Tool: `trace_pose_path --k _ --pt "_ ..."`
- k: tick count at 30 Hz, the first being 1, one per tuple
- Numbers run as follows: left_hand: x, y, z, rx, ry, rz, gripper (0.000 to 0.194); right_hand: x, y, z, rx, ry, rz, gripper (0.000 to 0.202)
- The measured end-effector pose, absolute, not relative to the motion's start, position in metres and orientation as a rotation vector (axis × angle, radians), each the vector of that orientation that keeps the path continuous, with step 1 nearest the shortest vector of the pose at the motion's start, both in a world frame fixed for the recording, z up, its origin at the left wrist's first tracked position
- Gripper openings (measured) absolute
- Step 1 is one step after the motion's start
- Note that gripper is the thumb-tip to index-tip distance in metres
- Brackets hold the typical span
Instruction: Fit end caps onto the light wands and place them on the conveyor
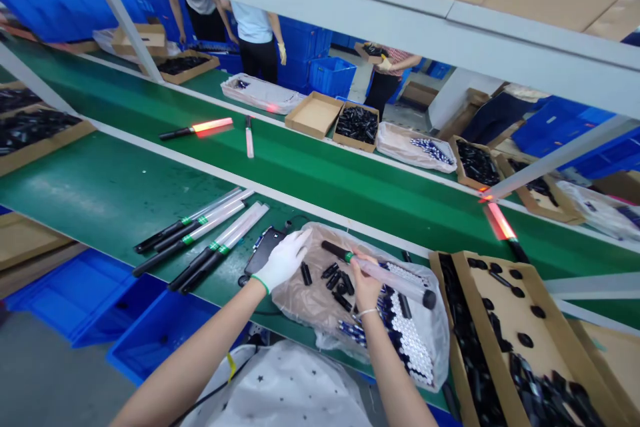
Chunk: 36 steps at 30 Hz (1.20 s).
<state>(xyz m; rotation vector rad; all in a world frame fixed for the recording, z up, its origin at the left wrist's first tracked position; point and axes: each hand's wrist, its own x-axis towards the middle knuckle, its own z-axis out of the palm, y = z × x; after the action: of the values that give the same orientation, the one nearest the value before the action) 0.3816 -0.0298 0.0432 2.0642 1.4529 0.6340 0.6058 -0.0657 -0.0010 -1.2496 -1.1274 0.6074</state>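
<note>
My right hand (367,285) is wrapped round the middle of a light wand (400,282), holding it over a plastic-lined tray (293,293). The wand has a black handle, a green ring, a pale clear tube and a black end cap. My left hand (285,260), in a white glove, lies with fingers stretched at the tray's left edge, holding nothing I can see. Short black cylinders (340,283) lie loose in the tray. On its right side are packed batteries (413,340) with white ends and blue sides. A flat black device (265,252) sits partly behind my left hand.
Several finished-looking wands (200,233) lie at left. Beyond a pale rail runs a green belt (300,170) with a glowing red wand (213,127). Cardboard boxes (540,280) of black parts stand right. A shelf beam (350,7) crosses overhead; co-workers stand across the belt.
</note>
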Motion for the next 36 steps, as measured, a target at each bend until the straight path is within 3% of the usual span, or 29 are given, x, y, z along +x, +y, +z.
trace_pose_path --k 5,10,14,20,26,31,36 --pt "0.387 -0.034 0.037 2.099 1.453 0.624 0.046 0.617 -0.062 -0.005 -1.346 -0.966 0.612 0.03" --pt "0.393 -0.033 0.044 2.118 1.423 0.607 0.047 0.625 -0.045 0.02 -1.318 -0.457 0.784 0.045" --pt "0.399 -0.032 0.067 2.094 1.278 0.566 0.065 0.626 -0.041 0.048 -1.316 -0.226 0.988 0.053" --pt "0.406 -0.044 0.099 1.755 0.959 0.503 0.053 0.626 -0.047 0.098 -1.229 -0.366 1.186 0.062" --pt "0.408 -0.065 0.125 1.427 0.778 0.49 0.06 0.634 -0.047 0.138 -1.192 -0.604 1.155 0.063" --pt "0.408 -0.062 0.119 1.609 1.106 0.621 0.059 0.631 -0.052 0.131 -1.207 -0.772 0.868 0.048" --pt "0.389 -0.052 0.087 1.659 1.43 0.754 0.056 0.615 -0.08 0.052 -1.288 -1.396 0.552 0.016"
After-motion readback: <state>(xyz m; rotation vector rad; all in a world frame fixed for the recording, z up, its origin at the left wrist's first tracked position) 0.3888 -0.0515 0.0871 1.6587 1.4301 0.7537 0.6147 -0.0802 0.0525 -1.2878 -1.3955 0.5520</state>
